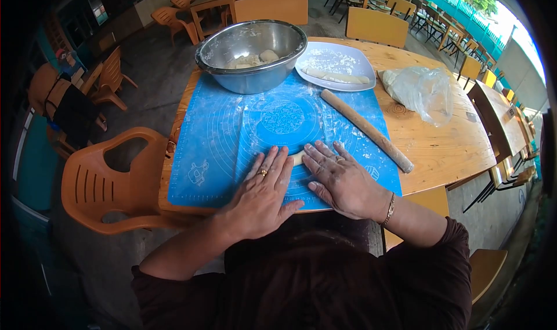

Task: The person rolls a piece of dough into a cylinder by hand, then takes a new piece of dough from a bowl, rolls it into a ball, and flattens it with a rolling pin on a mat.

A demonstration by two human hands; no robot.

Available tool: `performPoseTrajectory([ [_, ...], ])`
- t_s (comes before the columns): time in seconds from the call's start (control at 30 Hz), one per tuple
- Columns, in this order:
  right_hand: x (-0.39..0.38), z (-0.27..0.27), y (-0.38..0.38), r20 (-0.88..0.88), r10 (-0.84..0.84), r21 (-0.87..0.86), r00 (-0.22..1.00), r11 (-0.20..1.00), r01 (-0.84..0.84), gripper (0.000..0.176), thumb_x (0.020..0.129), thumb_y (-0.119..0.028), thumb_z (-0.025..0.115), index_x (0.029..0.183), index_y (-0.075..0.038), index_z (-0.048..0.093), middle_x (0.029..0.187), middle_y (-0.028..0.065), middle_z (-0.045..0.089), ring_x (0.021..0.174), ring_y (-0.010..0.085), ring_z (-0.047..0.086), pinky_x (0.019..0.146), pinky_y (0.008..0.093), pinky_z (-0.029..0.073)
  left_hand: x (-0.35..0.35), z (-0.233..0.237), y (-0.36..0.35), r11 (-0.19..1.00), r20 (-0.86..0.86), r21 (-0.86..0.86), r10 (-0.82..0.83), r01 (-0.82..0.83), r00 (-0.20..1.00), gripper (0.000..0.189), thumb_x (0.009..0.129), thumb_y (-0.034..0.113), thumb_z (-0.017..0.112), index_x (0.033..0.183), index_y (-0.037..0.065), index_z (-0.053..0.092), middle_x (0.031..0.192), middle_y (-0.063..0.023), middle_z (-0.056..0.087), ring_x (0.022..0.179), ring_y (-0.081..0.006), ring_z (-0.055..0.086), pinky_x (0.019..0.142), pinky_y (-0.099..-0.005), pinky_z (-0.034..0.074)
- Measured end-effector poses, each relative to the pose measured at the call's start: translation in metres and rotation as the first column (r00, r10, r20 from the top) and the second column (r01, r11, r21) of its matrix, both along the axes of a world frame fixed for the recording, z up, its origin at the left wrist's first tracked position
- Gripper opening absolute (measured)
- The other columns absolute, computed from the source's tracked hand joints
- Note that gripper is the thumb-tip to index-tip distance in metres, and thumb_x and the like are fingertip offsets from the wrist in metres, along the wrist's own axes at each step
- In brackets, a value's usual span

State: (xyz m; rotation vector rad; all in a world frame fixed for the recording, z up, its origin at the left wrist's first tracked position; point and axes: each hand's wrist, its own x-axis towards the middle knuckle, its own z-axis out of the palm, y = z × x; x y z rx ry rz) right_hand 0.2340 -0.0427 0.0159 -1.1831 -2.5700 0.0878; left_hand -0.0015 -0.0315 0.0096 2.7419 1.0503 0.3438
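Both palms lie flat over a short roll of pale dough (pixel 298 158) on a blue printed baking mat (pixel 212 135) dusted with flour. My left hand (pixel 266 185), with a ring, covers the roll's left part, fingers stretched forward. Over its right part rests my right hand (pixel 342 179), fingers spread, a bracelet at the wrist. Only the dough between the hands shows; the rest is hidden under them. To the right of my right hand a wooden rolling pin (pixel 368 131) lies slantwise across the mat.
At the back left of the wooden table (pixel 447 147) stands a steel bowl (pixel 252 77) with dough inside. Beside it, a white floury plate (pixel 362 86) holds a dough roll. A clear plastic bag (pixel 426 92) lies farther right. An orange chair (pixel 110 185) stands at the left; a person (pixel 64 101) is beyond.
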Motion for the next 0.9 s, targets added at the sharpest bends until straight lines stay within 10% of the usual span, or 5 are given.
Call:
performPoseTrajectory([
  [0.37, -0.008, -0.016, 0.056, 0.004, -0.089, 0.106, 0.996, 0.990, 0.088, 0.052, 0.101, -0.034, 0.045, 0.137, 0.004, 0.048, 0.147, 0.0239, 0.043, 0.143, 0.0393, 0.033, 0.117, 0.0554, 0.025, 0.017, -0.006, 0.059, 0.986, -0.104, 0.108, 0.139, -0.128, 0.985, 0.099, 0.096, 0.066, 0.037, 0.148, -0.016, 0.018, 0.157, -0.0344, 0.014, 0.149, -0.0457, 0.006, 0.121, -0.0530, 0.005],
  [0.6, -0.005, 0.003, 0.112, -0.074, -0.137, -0.017, 0.988, 0.990, 0.137, 0.044, 0.103, -0.028, 0.041, 0.129, 0.004, 0.055, 0.132, 0.0276, 0.056, 0.133, 0.0437, 0.044, 0.116, 0.0472, 0.030, 0.016, 0.031, 0.110, 0.895, -0.001, -0.226, 0.395, -0.385, 0.919, 0.065, 0.106, 0.044, 0.026, 0.147, -0.005, 0.036, 0.157, -0.0260, 0.025, 0.149, -0.0355, 0.017, 0.122, -0.0414, 0.016],
  [0.9, -0.006, -0.008, 0.076, -0.165, -0.045, -0.094, 0.985, 0.995, 0.030, 0.035, 0.085, -0.004, 0.063, 0.120, -0.001, 0.065, 0.122, 0.0207, 0.064, 0.112, 0.0357, 0.062, 0.100, 0.0421, 0.048, 0.005, 0.017, 0.078, 0.988, 0.076, -0.060, 0.148, -0.144, 0.986, 0.024, 0.086, 0.006, 0.065, 0.108, -0.005, 0.065, 0.116, -0.0207, 0.064, 0.112, -0.0364, 0.059, 0.098, -0.0440, 0.046],
])
